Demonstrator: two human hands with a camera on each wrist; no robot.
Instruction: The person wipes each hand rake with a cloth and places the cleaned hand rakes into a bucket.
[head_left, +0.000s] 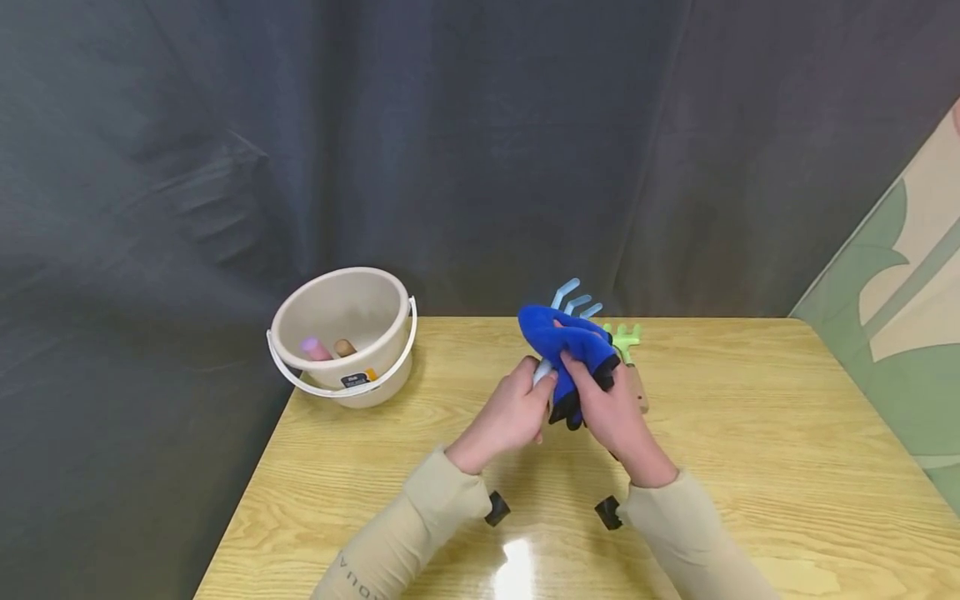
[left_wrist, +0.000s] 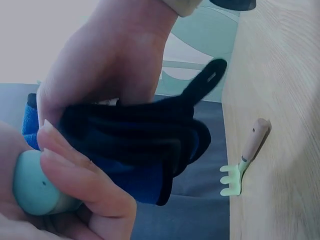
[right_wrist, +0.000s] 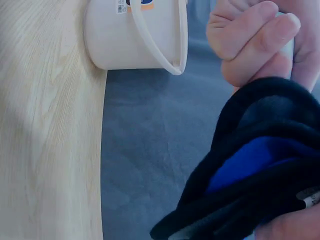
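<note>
worktop (head_left: 750,433): wooden, carries all | bucket (head_left: 341,333): beige, at far-left corner | blue glove (head_left: 570,342): above worktop centre, right hand (head_left: 618,417) pinching it | light-blue rake (head_left: 573,302): handle gripped by left hand (head_left: 510,412) | green rake (head_left: 626,342): lying just behind glove

A staged recording space: a bare wooden table (head_left: 750,433) set against a dark draped backdrop curtain (head_left: 450,150).

Beige bucket (head_left: 341,333) w/ white handle at surface's (head_left: 750,433) far-left corner, two small items inside. Green mini rake (head_left: 628,354) lies mid-surface. Dark curtain (head_left: 450,142) behind.
</note>
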